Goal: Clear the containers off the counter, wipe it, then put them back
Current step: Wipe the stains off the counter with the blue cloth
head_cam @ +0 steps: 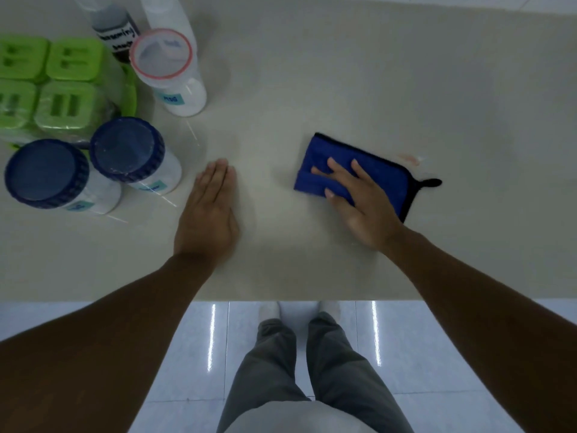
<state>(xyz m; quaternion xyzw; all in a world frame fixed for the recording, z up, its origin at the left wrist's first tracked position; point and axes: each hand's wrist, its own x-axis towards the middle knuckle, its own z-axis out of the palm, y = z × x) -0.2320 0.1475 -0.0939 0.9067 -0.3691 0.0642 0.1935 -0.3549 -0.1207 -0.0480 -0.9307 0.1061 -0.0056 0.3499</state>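
A folded blue cloth (379, 170) with a black edge lies on the beige counter (312, 89), right of centre. My right hand (359, 201) presses flat on it with spread fingers. My left hand (209, 214) rests flat on the bare counter, fingers together and straight. The containers stand grouped at the left: two jars with dark blue lids (46, 173) (126, 150), several green-lidded boxes (62, 85), a clear tub with a pink rim (162, 57) and a dark labelled bottle (117, 29).
A small pinkish smear (409, 159) marks the counter just right of the cloth. The counter's front edge (281, 300) runs across the lower middle, with my legs and the glossy tiled floor (187, 354) below it.
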